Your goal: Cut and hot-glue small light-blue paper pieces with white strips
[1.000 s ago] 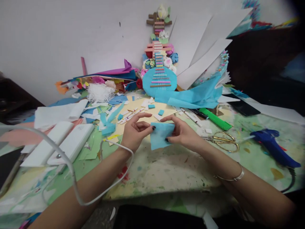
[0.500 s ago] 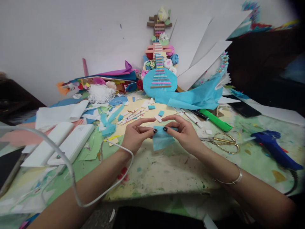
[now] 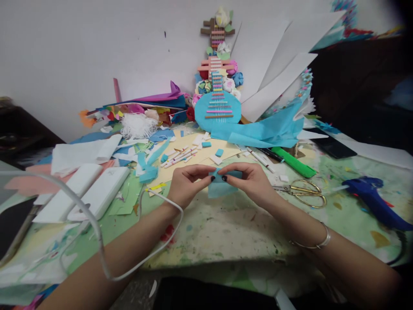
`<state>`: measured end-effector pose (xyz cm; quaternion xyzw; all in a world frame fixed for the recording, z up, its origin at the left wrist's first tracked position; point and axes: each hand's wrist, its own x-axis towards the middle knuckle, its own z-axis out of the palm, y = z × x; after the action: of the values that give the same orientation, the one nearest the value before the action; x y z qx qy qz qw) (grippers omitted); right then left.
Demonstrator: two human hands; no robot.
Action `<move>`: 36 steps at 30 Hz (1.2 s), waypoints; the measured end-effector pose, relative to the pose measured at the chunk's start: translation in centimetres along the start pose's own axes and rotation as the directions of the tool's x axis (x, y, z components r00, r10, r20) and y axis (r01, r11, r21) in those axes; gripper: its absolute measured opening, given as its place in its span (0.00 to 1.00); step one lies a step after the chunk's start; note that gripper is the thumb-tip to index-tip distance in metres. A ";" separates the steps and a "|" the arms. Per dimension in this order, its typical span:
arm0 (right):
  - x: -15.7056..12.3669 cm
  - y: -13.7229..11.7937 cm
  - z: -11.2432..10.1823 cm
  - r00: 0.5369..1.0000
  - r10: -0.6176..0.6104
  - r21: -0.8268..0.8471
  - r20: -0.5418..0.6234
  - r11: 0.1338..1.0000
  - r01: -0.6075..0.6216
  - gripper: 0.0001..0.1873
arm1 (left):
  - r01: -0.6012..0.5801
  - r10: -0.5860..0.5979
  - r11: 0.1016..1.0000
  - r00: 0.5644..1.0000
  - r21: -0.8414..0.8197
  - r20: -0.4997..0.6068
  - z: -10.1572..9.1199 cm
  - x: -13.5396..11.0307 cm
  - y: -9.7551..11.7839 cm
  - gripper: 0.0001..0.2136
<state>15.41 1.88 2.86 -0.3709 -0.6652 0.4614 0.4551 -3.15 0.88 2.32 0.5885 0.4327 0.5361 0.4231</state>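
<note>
A small piece of light blue crepe paper (image 3: 220, 190) is held up above the near middle of the table, between both hands. My left hand (image 3: 189, 184) pinches its upper left edge between thumb and fingers. My right hand (image 3: 250, 183) pinches the upper right in the same way, with the fingertips of both hands close together. The lower part of the paper hangs free below the thumbs. Whatever may be wrapped inside the paper is hidden by my fingers. Just beyond my hands lie small white and blue blocks (image 3: 219, 153) and several white paper-wrapped sticks (image 3: 180, 157).
Gold-handled scissors (image 3: 306, 193) and a blue glue gun (image 3: 376, 200) lie on the right. A green pen case (image 3: 295, 162) and a phone (image 3: 331, 143) are farther back. A white cable (image 3: 97, 228) loops across my left forearm. A blue paper instrument model (image 3: 217, 110) leans on the wall.
My fingertips have come closer together on the blue crepe paper. Its upper edge now looks folded or gathered, and less of it hangs below my thumbs.
</note>
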 end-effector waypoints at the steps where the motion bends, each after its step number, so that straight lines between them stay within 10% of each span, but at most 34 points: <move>1: 0.0 0.0 0.0 1.000 0.012 0.006 -0.005 1.000 -0.012 0.08 | -0.009 0.009 1.000 1.000 0.005 0.017 0.0 0.0 0.0 0.10; 14: -0.1 -0.2 0.3 0.993 0.115 0.084 0.020 0.990 -0.116 0.11 | -0.166 0.169 0.962 0.986 0.214 0.006 0.0 -0.2 -0.3 0.11; 23: 0.1 -0.2 -0.1 1.000 0.002 0.028 0.026 1.000 -0.003 0.09 | -0.562 0.569 0.686 0.810 0.461 0.142 -0.3 -0.4 -0.4 0.09; 36: 0.1 0.0 -0.6 0.986 0.157 0.097 0.051 0.982 -0.161 0.09 | -0.152 0.127 0.978 0.978 0.143 0.167 -0.1 0.1 0.2 0.11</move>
<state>15.99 2.16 3.00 -0.3894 -0.6188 0.5373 0.4205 -3.23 0.89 2.51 0.6889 0.3960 0.4812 0.3701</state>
